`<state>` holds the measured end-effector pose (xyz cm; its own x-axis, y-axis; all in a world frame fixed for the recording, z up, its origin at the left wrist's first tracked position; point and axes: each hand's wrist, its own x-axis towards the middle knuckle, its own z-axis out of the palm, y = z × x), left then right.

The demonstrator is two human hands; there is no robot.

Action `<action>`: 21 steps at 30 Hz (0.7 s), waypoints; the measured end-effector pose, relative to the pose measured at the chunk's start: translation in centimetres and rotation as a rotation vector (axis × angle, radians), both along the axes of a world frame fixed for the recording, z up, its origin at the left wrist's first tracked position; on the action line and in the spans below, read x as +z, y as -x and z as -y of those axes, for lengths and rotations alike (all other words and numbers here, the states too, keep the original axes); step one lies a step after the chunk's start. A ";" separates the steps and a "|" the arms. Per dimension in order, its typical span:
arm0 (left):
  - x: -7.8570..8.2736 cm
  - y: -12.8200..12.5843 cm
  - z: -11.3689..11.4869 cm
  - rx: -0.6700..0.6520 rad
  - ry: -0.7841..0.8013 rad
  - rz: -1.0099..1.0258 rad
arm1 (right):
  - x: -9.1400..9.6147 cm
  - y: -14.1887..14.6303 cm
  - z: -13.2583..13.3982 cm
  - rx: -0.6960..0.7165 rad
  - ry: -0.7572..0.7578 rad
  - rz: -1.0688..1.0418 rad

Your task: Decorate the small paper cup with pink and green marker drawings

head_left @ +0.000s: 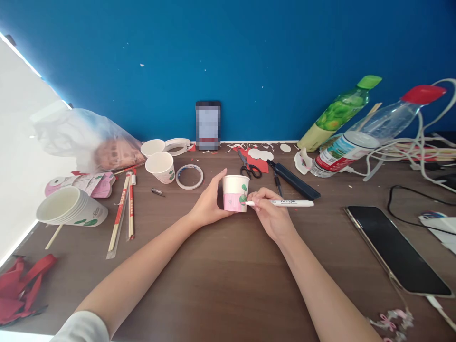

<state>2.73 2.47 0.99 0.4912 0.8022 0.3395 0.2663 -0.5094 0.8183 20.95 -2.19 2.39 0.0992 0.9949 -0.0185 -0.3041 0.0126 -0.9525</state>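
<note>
A printed paper cup (231, 200) is held upright by the left grip (209, 203), with the thumb raised along its left side and the fingers passed low toward its base. A white acrylic marker (297, 204) is pinched in the right grip (271, 213), its barrel pointing out to the right and its tip brought to the cup wall, at or very near the printed green leaves (242, 198); whether the wall is touched cannot be told. The lower wall is covered by a streaky pink band, while the part right of the leaves is left white. The step in hand is judged to be the colouring of that band around the cup. For the next move, a steady left grip and light, even strokes seem called for, with the cup to be turned a little if the white part is to be reached. Beyond the cup, scissors (250, 166) are laid on the desk (221, 275); a tape roll (190, 187) is placed beyond the left grip, and a smartphone (397, 249) is set well to the right of the right grip.
</note>
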 end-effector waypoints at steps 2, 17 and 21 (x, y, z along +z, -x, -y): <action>0.0 0.1 0.0 -0.007 -0.015 -0.019 | -0.1 0.0 0.0 -0.024 0.011 -0.029; -0.1 0.0 -0.1 -0.001 -0.111 -0.008 | -0.3 0.2 -0.1 -0.106 0.052 0.009; -0.2 0.0 -0.1 0.003 -0.095 -0.004 | -0.1 0.2 -0.1 -0.099 0.026 -0.055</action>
